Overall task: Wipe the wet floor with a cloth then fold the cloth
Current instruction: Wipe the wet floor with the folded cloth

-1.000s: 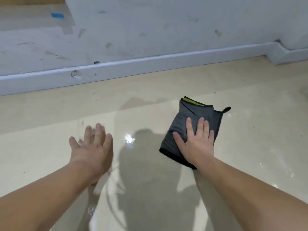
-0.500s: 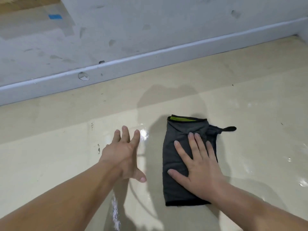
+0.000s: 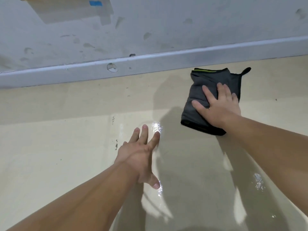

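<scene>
The right hand [image 3: 220,106] presses flat, fingers straight, on the folded grey cloth [image 3: 201,95] near the white skirting board [image 3: 166,61]. The left hand [image 3: 140,154] spreads open over the glossy, wet cream floor [image 3: 50,164]. Above is a scuffed wall [image 3: 166,22].

Just beyond the fingers [image 3: 209,94] of the right hand [image 3: 218,108], the cloth [image 3: 205,84] ends near the baseboard [image 3: 150,63]. The baseboard and the wall [image 3: 166,22] bar any way forward. Right of those fingers the floor [image 3: 275,90] lies open. To their left and nearer the person it is also open as far as the left hand [image 3: 140,155], the only obstacle there.
</scene>
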A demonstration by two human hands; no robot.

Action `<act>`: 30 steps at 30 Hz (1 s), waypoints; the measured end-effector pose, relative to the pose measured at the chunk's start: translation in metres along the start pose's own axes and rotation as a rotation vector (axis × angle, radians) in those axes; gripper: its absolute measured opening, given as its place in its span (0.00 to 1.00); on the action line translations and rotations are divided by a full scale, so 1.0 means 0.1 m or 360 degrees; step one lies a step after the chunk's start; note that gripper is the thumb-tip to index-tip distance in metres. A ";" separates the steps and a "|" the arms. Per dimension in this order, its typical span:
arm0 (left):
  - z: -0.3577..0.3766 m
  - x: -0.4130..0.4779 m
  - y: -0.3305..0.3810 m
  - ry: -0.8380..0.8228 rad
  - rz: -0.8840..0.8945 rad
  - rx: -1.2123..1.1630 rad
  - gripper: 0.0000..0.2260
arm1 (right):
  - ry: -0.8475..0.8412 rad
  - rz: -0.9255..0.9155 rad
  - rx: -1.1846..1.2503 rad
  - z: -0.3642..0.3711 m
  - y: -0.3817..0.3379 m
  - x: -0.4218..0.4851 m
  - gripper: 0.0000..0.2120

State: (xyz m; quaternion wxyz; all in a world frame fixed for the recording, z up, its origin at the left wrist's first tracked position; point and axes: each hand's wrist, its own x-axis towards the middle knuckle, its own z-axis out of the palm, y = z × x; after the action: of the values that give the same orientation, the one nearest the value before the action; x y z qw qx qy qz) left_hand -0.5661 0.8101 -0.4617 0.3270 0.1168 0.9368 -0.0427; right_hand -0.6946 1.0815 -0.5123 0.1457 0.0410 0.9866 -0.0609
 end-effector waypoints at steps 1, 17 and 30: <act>0.00 0.00 0.00 0.0006 -0.0007 -0.0012 0.71 | 0.0039 0.0089 0.0025 0.00 0.10 -0.01 0.42; 0.08 -0.21 0.08 0.0236 -0.0097 -0.0101 0.67 | 0.0183 0.0017 0.0019 0.91 -0.62 -2.20 0.39; 0.72 -1.01 -0.08 0.0092 0.0213 -0.0132 0.28 | -0.0711 -0.0186 -0.0146 0.11 -0.74 -3.11 0.40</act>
State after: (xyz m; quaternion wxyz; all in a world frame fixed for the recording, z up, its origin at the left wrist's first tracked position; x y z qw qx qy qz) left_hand -0.4477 0.7719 -0.4553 0.3063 0.1666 0.9370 0.0214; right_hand -0.4023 0.9869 -0.4239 0.3585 -0.0372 0.9322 -0.0318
